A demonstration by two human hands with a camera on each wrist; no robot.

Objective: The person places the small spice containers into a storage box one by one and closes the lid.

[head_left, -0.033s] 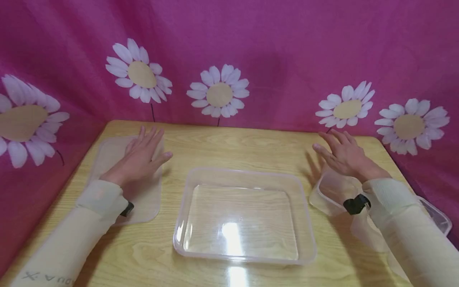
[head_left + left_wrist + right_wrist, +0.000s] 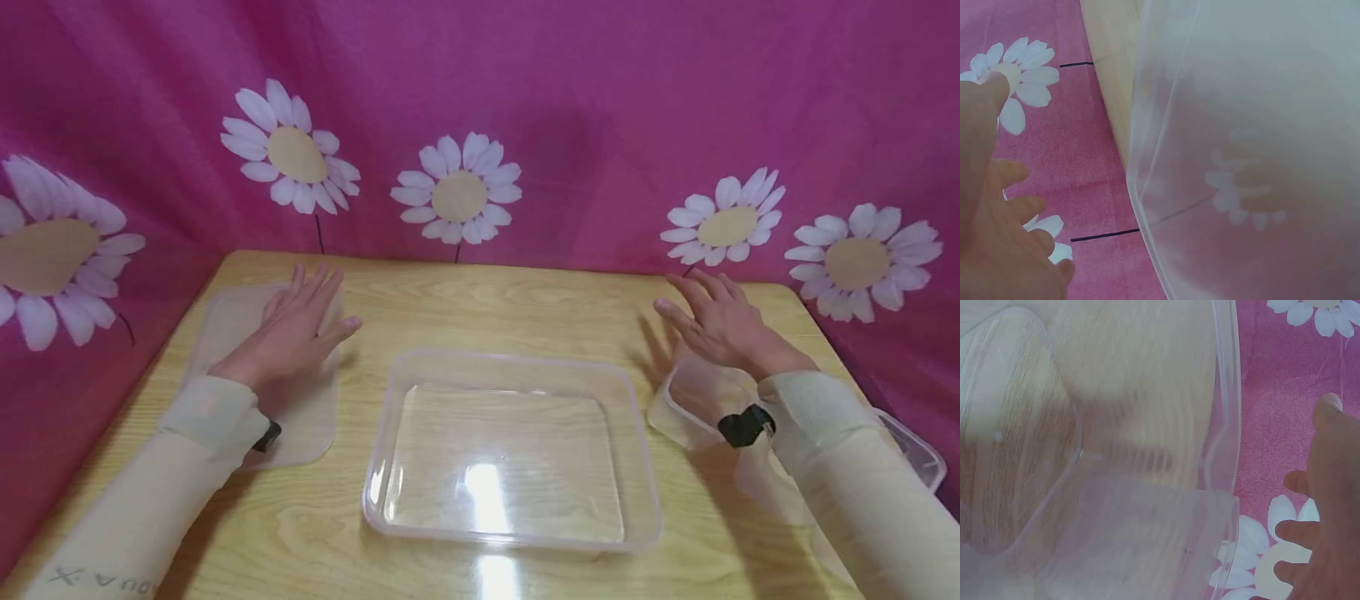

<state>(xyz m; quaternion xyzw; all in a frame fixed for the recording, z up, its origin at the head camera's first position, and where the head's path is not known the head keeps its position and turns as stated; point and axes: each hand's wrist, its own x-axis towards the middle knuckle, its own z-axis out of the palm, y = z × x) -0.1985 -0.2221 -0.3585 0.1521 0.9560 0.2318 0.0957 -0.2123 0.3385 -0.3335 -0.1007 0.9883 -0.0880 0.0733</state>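
Observation:
My left hand (image 2: pixel 288 333) is held over a flat, frosted plastic lid (image 2: pixel 307 421) on the left of the table, fingers spread and nothing gripped. In the left wrist view the lid (image 2: pixel 1260 87) fills the right side, with the hand (image 2: pixel 997 244) apart from it. Over on the right, my right hand (image 2: pixel 720 329) hovers with loosely extended fingers just beyond a small clear plastic container (image 2: pixel 701 404). Between the hands stands a large rectangular clear plastic box (image 2: pixel 637 467), without a lid on it. Only table grain shows through its bottom.
Under the right forearm lies another translucent plastic piece (image 2: pixel 768 483), partly hidden. A clear rimmed piece (image 2: pixel 918 454) sits at the table's right edge. The wooden table (image 2: pixel 495 304) meets a pink curtain (image 2: pixel 585 100) with daisies behind and at both sides.

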